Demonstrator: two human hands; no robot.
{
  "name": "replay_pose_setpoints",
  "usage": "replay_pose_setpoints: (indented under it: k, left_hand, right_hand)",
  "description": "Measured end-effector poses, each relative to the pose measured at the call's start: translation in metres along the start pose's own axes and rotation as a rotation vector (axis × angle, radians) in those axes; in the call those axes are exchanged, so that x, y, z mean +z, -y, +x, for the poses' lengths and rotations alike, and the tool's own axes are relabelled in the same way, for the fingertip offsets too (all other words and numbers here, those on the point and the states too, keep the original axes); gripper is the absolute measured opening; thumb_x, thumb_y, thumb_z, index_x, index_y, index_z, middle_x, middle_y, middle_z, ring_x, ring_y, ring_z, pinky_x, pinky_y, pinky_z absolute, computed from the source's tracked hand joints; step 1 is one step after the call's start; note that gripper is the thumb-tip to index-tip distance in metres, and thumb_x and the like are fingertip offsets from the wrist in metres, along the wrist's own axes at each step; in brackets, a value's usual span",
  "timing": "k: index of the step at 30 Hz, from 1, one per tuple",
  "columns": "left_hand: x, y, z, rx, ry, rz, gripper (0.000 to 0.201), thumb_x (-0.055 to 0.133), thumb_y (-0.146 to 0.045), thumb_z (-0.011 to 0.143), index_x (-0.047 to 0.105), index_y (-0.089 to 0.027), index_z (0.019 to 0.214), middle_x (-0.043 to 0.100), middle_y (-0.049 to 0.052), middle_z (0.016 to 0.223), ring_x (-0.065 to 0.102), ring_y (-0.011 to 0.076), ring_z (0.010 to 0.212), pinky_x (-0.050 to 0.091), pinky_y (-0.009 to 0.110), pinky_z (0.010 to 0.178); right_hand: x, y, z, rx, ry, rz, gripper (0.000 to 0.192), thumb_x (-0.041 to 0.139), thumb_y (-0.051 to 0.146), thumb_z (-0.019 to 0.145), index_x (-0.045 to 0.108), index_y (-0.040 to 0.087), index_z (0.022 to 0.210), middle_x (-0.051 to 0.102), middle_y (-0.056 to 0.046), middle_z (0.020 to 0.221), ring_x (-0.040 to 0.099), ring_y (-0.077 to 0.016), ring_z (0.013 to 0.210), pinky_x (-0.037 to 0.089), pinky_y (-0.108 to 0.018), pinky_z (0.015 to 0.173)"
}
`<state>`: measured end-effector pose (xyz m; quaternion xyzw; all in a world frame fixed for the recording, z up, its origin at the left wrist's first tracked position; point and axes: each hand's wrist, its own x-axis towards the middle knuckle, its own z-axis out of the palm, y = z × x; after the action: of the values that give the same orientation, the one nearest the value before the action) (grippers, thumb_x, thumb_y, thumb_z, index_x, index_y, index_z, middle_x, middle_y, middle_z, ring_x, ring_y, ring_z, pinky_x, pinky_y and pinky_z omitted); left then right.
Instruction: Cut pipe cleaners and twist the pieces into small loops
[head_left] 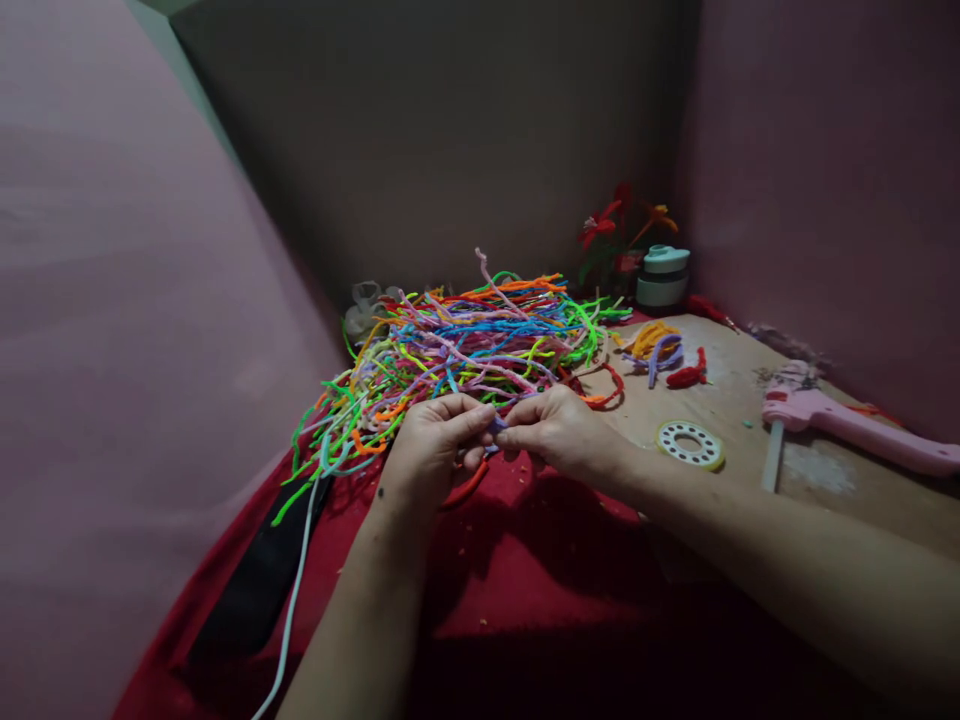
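Between my two hands is a purple pipe cleaner (496, 426), mostly covered by the fingers. My left hand (442, 435) pinches it from the left, thumb against the fingers. From the right, my right hand (551, 430) grips it with thumb and forefinger, the fingertips nearly meeting those of the left. Just beyond both hands lies a big tangled heap of colourful pipe cleaners (480, 345). Beneath the left hand a red curved piece (466, 487) shows, with a handle-like look; I cannot tell what it belongs to.
On the brown board at right are a pink glue gun (847, 420), a round yellow-rimmed disc with holes (688, 445), bent orange pipe cleaners (652, 340) and a red twisted piece (686, 375). A mint container (664, 275) and red flowers (598, 225) stand behind. A black flat object (259, 575) and white cable (298, 570) lie left.
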<state>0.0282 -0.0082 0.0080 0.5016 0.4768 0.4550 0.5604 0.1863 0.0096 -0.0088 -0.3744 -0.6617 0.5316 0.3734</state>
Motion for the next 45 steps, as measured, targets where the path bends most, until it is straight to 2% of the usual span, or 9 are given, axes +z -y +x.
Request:
replay_pose_setpoints:
  k: [6,13,22,26,29,31,34,40,45]
  left_hand:
    - [-0.002,0.000,0.002,0.095,0.073,0.024,0.025,0.068,-0.035,0.071,0.061,-0.016,0.086,0.053,-0.005,0.050,0.040,0.0030,0.037,0.028,0.014,0.036]
    - [-0.006,-0.006,-0.004,0.125,0.091,0.276,0.021,0.064,-0.037,0.075,0.058,-0.017,0.078,0.052,-0.005,0.044,0.039,0.0051,0.035,0.029,0.016,0.034]
    - [0.008,-0.007,-0.006,0.226,-0.105,0.568,0.016,0.057,-0.028,0.075,0.054,-0.016,0.064,0.047,-0.005,0.047,0.039,0.0053,0.041,0.030,0.016,0.039]
    - [0.006,-0.007,-0.005,0.184,-0.139,0.429,0.021,0.056,-0.036,0.077,0.058,-0.016,0.073,0.051,-0.004,0.055,0.039,0.0057,0.044,0.030,0.017,0.042]
    - [0.001,-0.011,-0.006,0.086,-0.029,0.340,0.027,0.061,-0.040,0.073,0.061,-0.016,0.085,0.058,-0.002,0.066,0.040,0.0060,0.047,0.032,0.018,0.044]
    - [-0.001,-0.012,-0.007,0.061,0.051,0.406,0.025,0.065,-0.037,0.069,0.062,-0.014,0.078,0.057,-0.001,0.063,0.041,0.0066,0.049,0.032,0.019,0.046]
    - [0.001,-0.010,-0.008,0.175,0.053,0.588,0.025,0.062,-0.036,0.072,0.059,-0.014,0.063,0.053,-0.002,0.057,0.043,0.0086,0.054,0.032,0.019,0.050]
    - [0.014,-0.003,-0.010,0.484,-0.102,0.985,0.023,0.050,-0.029,0.082,0.054,-0.016,0.063,0.053,-0.001,0.058,0.042,0.0094,0.053,0.030,0.022,0.054]
    - [0.010,-0.003,-0.009,0.495,-0.094,1.015,0.022,0.049,-0.028,0.083,0.053,-0.018,0.064,0.049,-0.002,0.057,0.040,0.0093,0.051,0.029,0.022,0.054]
  right_hand:
    - [-0.003,0.002,0.001,0.103,0.065,0.233,0.016,0.066,0.024,0.063,0.063,0.011,0.054,0.059,-0.001,0.047,0.037,-0.0049,0.034,0.024,-0.022,0.036]
    - [-0.004,0.002,-0.002,0.155,0.180,0.294,0.016,0.068,0.025,0.060,0.064,0.011,0.054,0.060,-0.002,0.047,0.035,-0.0042,0.033,0.020,-0.021,0.035]
    - [-0.006,-0.003,-0.001,0.137,0.209,0.228,0.021,0.070,0.029,0.064,0.064,0.011,0.057,0.059,-0.001,0.049,0.033,-0.0041,0.036,0.022,-0.022,0.038]
    - [-0.006,-0.006,0.001,0.116,0.150,0.257,0.022,0.070,0.031,0.066,0.065,0.010,0.060,0.057,0.000,0.049,0.033,-0.0035,0.036,0.021,-0.021,0.037]
    - [-0.007,-0.008,0.002,0.085,0.092,0.360,0.024,0.069,0.033,0.067,0.063,0.011,0.062,0.062,-0.001,0.056,0.035,-0.0029,0.037,0.022,-0.020,0.037]
    - [-0.006,-0.007,0.003,0.067,0.055,0.386,0.024,0.069,0.033,0.067,0.061,0.011,0.060,0.060,0.000,0.054,0.036,-0.0028,0.037,0.022,-0.020,0.037]
    - [-0.003,-0.006,0.003,0.055,-0.022,0.332,0.025,0.067,0.033,0.068,0.060,0.012,0.058,0.054,0.002,0.047,0.035,-0.0034,0.036,0.021,-0.021,0.037]
    - [0.002,0.000,0.003,0.060,-0.170,0.285,0.025,0.062,0.032,0.070,0.055,0.014,0.054,0.046,0.005,0.040,0.032,-0.0040,0.034,0.020,-0.021,0.036]
    - [0.003,0.004,0.001,0.030,-0.201,0.266,0.022,0.062,0.030,0.071,0.057,0.013,0.058,0.056,0.002,0.049,0.036,-0.0037,0.035,0.025,-0.020,0.037]
